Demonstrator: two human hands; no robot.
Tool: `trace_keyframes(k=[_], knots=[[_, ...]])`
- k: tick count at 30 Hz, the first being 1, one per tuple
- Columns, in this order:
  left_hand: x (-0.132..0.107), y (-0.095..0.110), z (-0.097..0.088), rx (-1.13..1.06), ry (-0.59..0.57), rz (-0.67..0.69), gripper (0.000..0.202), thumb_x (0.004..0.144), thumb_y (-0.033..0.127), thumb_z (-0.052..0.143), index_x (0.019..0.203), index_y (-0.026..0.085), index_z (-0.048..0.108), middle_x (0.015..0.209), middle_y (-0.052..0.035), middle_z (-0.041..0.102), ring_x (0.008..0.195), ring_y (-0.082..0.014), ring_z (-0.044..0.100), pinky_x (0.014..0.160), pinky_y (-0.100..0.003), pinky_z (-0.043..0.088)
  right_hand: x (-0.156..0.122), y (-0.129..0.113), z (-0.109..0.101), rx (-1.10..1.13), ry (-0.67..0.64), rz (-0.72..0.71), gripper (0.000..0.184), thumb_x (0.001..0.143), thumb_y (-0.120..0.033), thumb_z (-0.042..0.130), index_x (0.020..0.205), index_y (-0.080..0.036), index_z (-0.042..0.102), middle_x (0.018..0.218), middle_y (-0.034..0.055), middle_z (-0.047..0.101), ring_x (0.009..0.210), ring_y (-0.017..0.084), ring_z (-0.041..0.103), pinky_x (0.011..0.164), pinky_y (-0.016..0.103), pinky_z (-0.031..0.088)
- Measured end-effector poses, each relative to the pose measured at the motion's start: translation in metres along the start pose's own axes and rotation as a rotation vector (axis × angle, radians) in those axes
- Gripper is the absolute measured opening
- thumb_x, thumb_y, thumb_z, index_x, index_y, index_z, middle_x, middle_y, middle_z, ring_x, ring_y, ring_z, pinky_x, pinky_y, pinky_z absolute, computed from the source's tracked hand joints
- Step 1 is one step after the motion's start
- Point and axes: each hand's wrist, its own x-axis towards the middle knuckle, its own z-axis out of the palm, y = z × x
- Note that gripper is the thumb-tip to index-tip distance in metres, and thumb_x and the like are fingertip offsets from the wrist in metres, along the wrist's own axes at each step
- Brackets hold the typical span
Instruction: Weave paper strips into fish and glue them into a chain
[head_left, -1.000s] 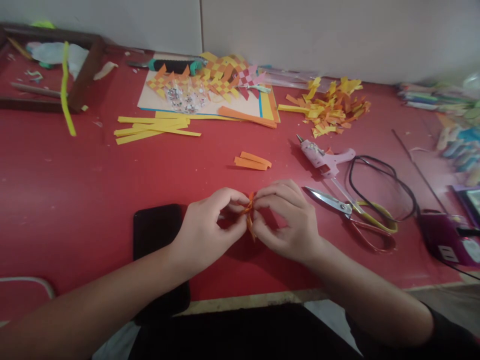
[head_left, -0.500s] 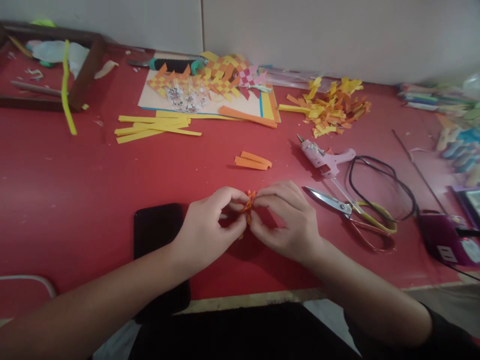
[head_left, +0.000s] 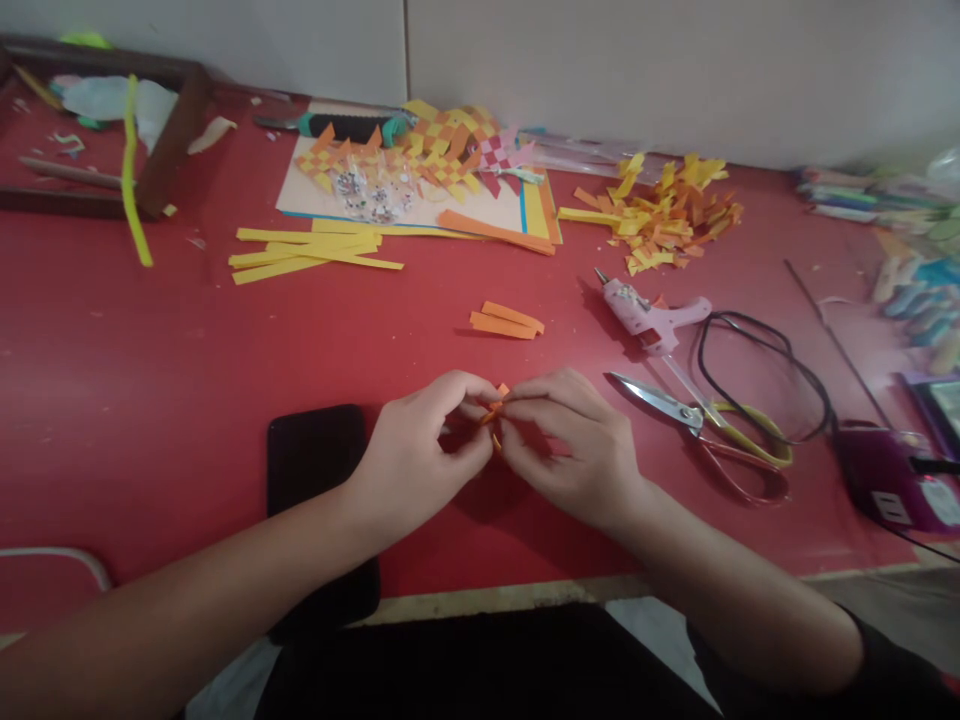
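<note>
My left hand (head_left: 420,455) and my right hand (head_left: 574,435) meet near the table's front edge, fingertips pinched together. Between them they hold a small piece of woven orange and yellow paper strips (head_left: 493,410), mostly covered by my fingers. Just beyond my hands lie short orange paper strips (head_left: 506,320). To the right of my right hand are scissors (head_left: 694,420) with open blades and a pink glue gun (head_left: 649,315). Beside my left wrist, partly under the forearm, rests a black phone (head_left: 315,455).
Yellow strips (head_left: 315,255) lie at the back left, near woven paper pieces (head_left: 442,150) on coloured sheets. A pile of paper scraps (head_left: 667,215) sits at the back right. A wooden frame (head_left: 176,140) stands far left. A black cord (head_left: 806,370) loops on the right.
My fingers have shifted slightly around the woven paper, and an orange end now pokes up between the fingertips. Everything else on the table stays put.
</note>
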Motion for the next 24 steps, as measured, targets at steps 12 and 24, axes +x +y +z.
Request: trace_keyframes(k=[12,24], knots=[[0.005,0.0,-0.001,-0.203,-0.074,-0.099,0.019,0.08,0.013,0.065,0.095,0.023,0.06,0.086,0.0014,0.07,0.077,-0.0119,0.07,0.066,-0.02,0.056,0.002,-0.002,-0.001,0.019,0.008,0.054,0.011,0.083,-0.013,0.064,0.081,-0.02,0.071,0.081,0.0039,0.071,0.071,0.015,0.066,0.065,0.031,0.057],[0.009,0.004,-0.005,-0.431,-0.228,-0.251,0.022,0.074,0.013,0.066,0.088,0.022,0.051,0.078,0.0043,0.057,0.067,-0.0091,0.058,0.06,-0.021,0.048,0.005,0.004,-0.014,0.41,-0.224,0.369,0.01,0.078,-0.013,0.066,0.074,-0.019,0.072,0.075,0.0013,0.07,0.065,0.011,0.065,0.061,0.025,0.054]])
